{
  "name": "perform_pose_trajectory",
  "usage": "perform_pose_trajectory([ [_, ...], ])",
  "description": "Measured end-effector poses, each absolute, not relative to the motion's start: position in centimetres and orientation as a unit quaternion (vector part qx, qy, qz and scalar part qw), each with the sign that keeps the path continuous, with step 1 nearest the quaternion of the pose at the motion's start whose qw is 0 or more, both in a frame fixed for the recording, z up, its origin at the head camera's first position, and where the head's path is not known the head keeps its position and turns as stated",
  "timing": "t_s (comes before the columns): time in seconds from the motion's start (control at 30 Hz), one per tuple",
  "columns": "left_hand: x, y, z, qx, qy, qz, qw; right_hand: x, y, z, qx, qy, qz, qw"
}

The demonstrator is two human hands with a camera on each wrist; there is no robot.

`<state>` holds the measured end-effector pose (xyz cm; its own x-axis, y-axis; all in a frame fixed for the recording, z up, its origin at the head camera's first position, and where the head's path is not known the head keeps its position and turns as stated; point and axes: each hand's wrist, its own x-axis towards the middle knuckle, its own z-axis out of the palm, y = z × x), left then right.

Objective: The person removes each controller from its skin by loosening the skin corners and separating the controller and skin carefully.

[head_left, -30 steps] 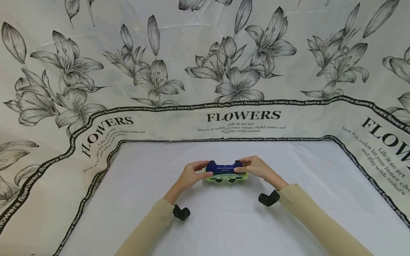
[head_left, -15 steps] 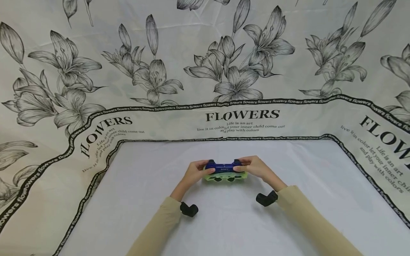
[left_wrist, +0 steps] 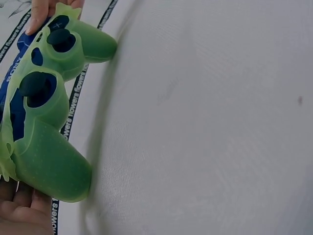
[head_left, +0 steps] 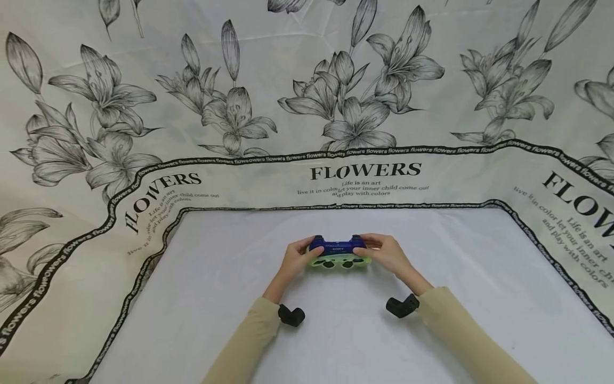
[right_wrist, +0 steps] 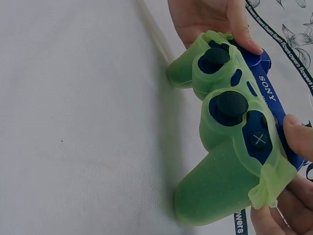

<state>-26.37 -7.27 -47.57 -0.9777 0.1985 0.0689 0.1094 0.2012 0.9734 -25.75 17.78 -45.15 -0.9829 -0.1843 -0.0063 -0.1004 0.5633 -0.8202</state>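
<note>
A blue game controller marked SONY is held between both hands over the white table. A translucent green silicone cover wraps its two grips and part of its face, with the sticks poking through openings. The blue back edge with the shoulder buttons is bare. My left hand grips the left end, thumb on the blue top. The right hand holds the other end the same way, its thumb pressing the blue edge. Beside this hand, a corner of the cover is bunched in folds.
The white tabletop spreads around the hands. Behind it hangs a cloth printed with lilies and the word FLOWERS. Black wrist cameras sit on both wrists, the left camera and the right camera.
My left forearm has swung right and the left thumb has slid up on the controller. The controller has shifted slightly away from me, still held by both hands.
</note>
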Motion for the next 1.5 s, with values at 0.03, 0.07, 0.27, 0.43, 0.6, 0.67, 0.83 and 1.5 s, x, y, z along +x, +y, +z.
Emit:
perform_pose_trajectory([
  [0.03,-26.0,-7.2,-47.0,0.1,0.776,0.622,0.035,-25.7,17.8,-45.2,-0.078,0.885,-0.457,0.039],
  [0.07,-26.0,-7.1,-47.0,0.098,0.776,0.622,0.036,-25.7,17.9,-45.1,-0.078,0.888,-0.452,0.033],
  [0.27,-27.7,-6.8,-49.1,0.075,0.77,0.633,0.04,-25.3,18.2,-45.0,-0.08,0.895,-0.438,0.011],
  [0.43,-27.7,-7.3,-49.0,0.062,0.773,0.63,0.041,-25.0,18.5,-45.0,-0.088,0.897,-0.432,-0.008],
  [0.6,-27.7,-8.0,-48.8,0.063,0.786,0.615,0.025,-24.6,18.4,-45.2,-0.092,0.895,-0.437,-0.023],
  [0.67,-27.6,-8.2,-48.6,0.063,0.785,0.616,0.026,-24.3,18.2,-45.2,-0.096,0.893,-0.439,-0.032],
  [0.83,-27.4,-8.3,-48.6,0.058,0.774,0.629,0.039,-23.8,17.7,-45.1,-0.111,0.893,-0.431,-0.07],
  [1.5,-27.0,-6.8,-48.8,0.042,0.763,0.645,-0.004,-23.2,16.3,-43.7,-0.18,0.917,-0.339,-0.108],
])
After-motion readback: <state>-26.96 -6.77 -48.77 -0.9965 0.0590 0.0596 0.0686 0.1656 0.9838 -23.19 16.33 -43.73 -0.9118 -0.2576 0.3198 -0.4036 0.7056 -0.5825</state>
